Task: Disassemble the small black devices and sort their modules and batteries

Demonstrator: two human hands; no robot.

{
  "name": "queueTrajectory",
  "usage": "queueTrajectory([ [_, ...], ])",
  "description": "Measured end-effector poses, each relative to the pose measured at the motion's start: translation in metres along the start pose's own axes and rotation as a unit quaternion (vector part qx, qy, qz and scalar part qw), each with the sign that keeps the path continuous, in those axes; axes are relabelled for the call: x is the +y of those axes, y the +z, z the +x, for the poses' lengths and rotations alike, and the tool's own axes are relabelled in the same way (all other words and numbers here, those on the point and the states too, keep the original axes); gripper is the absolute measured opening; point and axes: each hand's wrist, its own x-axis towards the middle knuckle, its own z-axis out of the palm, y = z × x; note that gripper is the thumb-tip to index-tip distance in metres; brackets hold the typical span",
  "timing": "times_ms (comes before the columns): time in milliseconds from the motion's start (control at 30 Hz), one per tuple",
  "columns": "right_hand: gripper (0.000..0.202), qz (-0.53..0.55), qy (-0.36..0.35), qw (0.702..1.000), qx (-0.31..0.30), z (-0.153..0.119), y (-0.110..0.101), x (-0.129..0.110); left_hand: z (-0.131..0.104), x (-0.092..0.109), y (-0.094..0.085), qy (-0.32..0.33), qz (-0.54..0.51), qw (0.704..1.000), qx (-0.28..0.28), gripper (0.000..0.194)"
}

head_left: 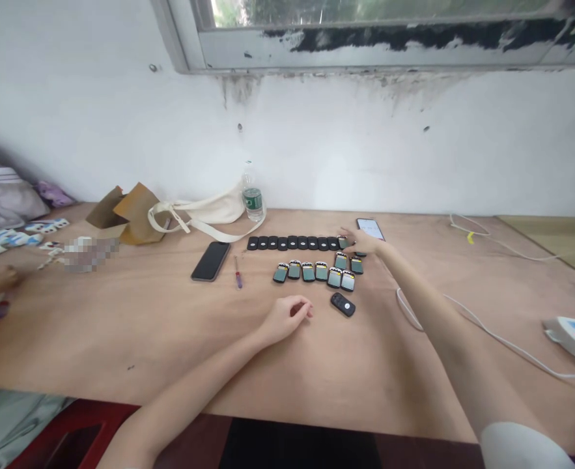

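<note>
The work looks about halfway along, judging by how the pieces lie; on the wooden surface point(170, 339) a straight row of black fobs point(292, 243) stands side by side, nine of them dark side up, and these seem to be the sorted part; at the right end of that row sits an end piece point(342, 241) with a greenish face, partly under the right hand point(363, 241), so its place there may not be settled; the right fingers reach over it from the right, and whether they grip it or only touch it I cannot tell; a dark piece point(360, 253) shows just below that hand, mostly covered

Nearer the person lies a looser group of pale-faced pieces point(308, 271), eight by my count, some slightly tilted and uneven in line; these appear to be what is left, since they do not match the nine; a lone fob point(342, 304) lies aslant below them, dark side up with a white dot, apart from both sets; the left hand point(287, 317) rests on the surface just left of it, fingers loosely curled with a narrow gap to the thumb and nothing visible between; a screwdriver point(238, 277) lies unheld left of the group, near a dark phone point(211, 261)
</note>
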Motion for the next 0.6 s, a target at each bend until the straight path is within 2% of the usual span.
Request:
queueTrajectory([
  [100, 0.082, 0.021, 0.013, 1.000, 0.000, 0.000, -0.002, -0.001, 0.000, 0.001, 0.000, 0.001, 0.001, 1.000, -0.001, 0.026],
  [200, 0.081, 0.041, 0.031, 0.996, 0.069, -0.013, -0.012, 0.000, -0.001, 0.002, 0.000, -0.001, 0.006, 1.000, -0.002, 0.026],
  [267, 0.082, 0.065, 0.034, 0.993, 0.091, -0.033, -0.020, 0.000, -0.001, 0.001, 0.000, 0.000, 0.009, 1.000, -0.002, 0.026],
  [367, 0.076, 0.067, 0.052, 0.995, 0.053, -0.076, -0.025, -0.002, -0.001, -0.002, 0.000, 0.008, 0.009, 1.000, -0.005, 0.025],
  [467, 0.066, -0.010, 0.052, 0.998, 0.031, -0.117, -0.017, -0.009, 0.000, -0.006, 0.001, 0.017, 0.007, 1.000, -0.005, 0.025],
  [600, 0.061, -0.047, 0.061, 0.997, 0.005, -0.148, -0.006, -0.030, 0.001, -0.009, 0.002, 0.019, 0.009, 1.000, -0.002, 0.026],
])
